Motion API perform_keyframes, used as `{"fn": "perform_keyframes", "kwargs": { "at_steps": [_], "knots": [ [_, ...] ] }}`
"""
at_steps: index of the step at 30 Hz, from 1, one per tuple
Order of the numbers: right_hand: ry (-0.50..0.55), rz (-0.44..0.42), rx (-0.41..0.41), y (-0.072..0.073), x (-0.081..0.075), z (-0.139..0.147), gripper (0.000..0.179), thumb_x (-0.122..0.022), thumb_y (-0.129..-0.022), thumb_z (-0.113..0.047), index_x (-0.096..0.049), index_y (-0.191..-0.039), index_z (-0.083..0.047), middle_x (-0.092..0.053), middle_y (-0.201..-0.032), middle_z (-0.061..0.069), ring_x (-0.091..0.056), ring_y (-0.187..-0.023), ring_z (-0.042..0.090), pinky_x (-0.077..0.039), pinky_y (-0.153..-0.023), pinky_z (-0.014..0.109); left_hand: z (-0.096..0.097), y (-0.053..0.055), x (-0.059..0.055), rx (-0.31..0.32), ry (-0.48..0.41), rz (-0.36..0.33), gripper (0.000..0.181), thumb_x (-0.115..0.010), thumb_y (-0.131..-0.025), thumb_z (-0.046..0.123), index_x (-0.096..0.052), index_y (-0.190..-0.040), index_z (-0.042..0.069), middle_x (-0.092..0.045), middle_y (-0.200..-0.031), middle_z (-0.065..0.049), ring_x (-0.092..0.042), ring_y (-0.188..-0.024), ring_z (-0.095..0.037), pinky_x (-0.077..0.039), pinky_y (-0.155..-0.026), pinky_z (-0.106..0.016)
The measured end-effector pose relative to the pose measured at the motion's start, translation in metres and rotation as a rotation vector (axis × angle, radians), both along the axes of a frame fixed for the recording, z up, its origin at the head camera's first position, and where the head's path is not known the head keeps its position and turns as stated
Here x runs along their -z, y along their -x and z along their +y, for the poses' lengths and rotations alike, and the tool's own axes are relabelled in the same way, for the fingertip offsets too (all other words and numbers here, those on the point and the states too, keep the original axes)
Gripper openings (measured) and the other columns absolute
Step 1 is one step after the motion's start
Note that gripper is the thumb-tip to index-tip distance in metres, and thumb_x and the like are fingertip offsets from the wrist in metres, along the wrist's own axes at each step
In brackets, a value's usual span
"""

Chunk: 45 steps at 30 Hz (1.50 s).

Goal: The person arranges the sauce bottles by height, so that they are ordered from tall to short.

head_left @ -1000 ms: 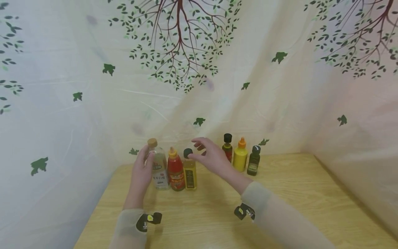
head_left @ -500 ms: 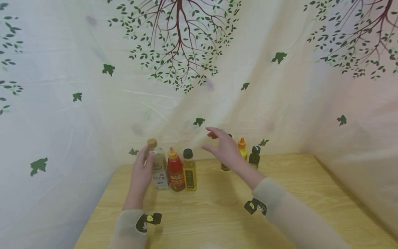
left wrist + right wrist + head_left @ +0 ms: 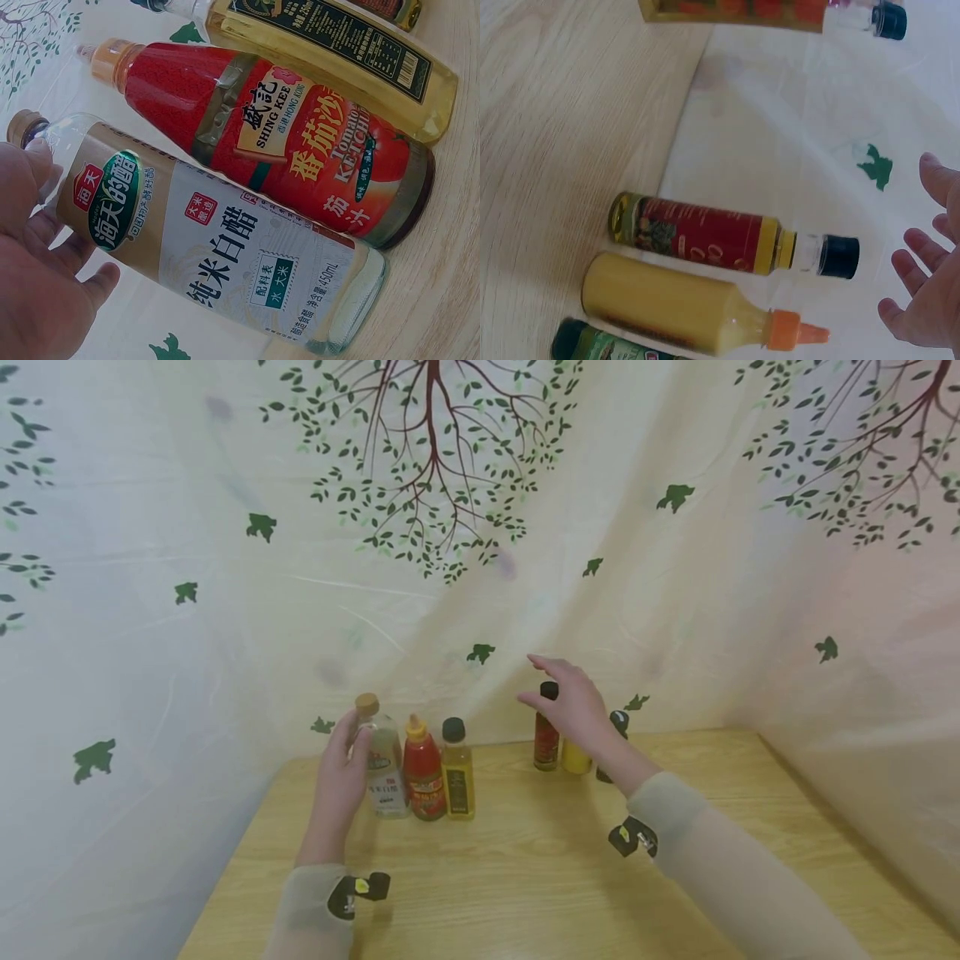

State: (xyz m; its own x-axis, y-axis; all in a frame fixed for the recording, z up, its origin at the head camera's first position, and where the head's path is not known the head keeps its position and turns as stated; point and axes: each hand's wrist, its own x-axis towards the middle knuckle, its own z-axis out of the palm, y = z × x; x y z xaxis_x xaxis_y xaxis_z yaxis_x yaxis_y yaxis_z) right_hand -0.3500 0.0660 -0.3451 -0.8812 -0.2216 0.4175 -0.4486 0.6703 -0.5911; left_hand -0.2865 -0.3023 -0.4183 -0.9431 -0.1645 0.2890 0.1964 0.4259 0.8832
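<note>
My left hand point(image 3: 345, 764) holds a clear vinegar bottle point(image 3: 225, 232) by its neck and shoulder; the bottle stands upright on the table. Beside it stand a red tomato ketchup bottle point(image 3: 277, 142) with a yellow nozzle top and a dark-capped bottle of yellow oil point(image 3: 459, 781). Farther right, my right hand point(image 3: 576, 706) hovers with fingers spread and nothing in them. Close to it is a slim black-capped bottle with a red label point(image 3: 712, 232). A yellow squeeze bottle point(image 3: 660, 300) with an orange nozzle is partly hidden by the hand in the head view.
A small dark bottle with a green label point(image 3: 611, 345) stands at the right end of that group, partly behind my wrist. A pale curtain point(image 3: 375, 610) printed with trees and leaves hangs behind the wooden table point(image 3: 480, 877).
My right hand has moved right, from beside the oil bottle to the red-labelled bottle and yellow squeeze bottle. My left hand stays at the vinegar bottle.
</note>
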Motion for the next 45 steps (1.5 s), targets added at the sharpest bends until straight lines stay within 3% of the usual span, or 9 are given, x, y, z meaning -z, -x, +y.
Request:
{"fn": "perform_keyframes", "kwargs": {
  "at_steps": [19, 31, 45],
  "knots": [
    [-0.058, -0.013, 0.046, 0.027, 0.013, 0.016, 0.072, -0.081, -0.104, -0.033, -0.051, -0.166, -0.013, -0.060, -0.158, 0.016, -0.052, -0.146, 0.043, -0.044, -0.120, 0.063, 0.000, -0.002, 0.000, -0.002, -0.005, 0.009, 0.070, -0.043, -0.116, 0.059, -0.031, -0.175, 0.023, -0.035, -0.178, -0.009, -0.029, -0.164, -0.037, -0.024, -0.131, -0.067],
    [-0.075, -0.085, 0.079, 0.032, 0.024, 0.021, 0.067, -0.080, -0.105, -0.029, -0.052, -0.165, -0.013, -0.061, -0.157, 0.016, -0.054, -0.145, 0.043, -0.044, -0.121, 0.063, -0.001, -0.001, -0.001, -0.005, 0.006, 0.006, 0.068, -0.044, -0.118, 0.054, -0.030, -0.175, 0.020, -0.034, -0.178, -0.010, -0.030, -0.163, -0.041, -0.025, -0.130, -0.070],
    [-0.106, -0.088, 0.079, 0.034, 0.029, 0.024, 0.057, -0.081, -0.104, -0.028, -0.062, -0.155, -0.011, -0.066, -0.149, 0.019, -0.063, -0.133, 0.043, -0.054, -0.108, 0.061, -0.002, 0.001, 0.000, 0.005, 0.014, 0.020, 0.069, -0.042, -0.118, 0.054, -0.030, -0.175, 0.017, -0.035, -0.178, -0.012, -0.030, -0.164, -0.039, -0.024, -0.132, -0.065]
  ]
}}
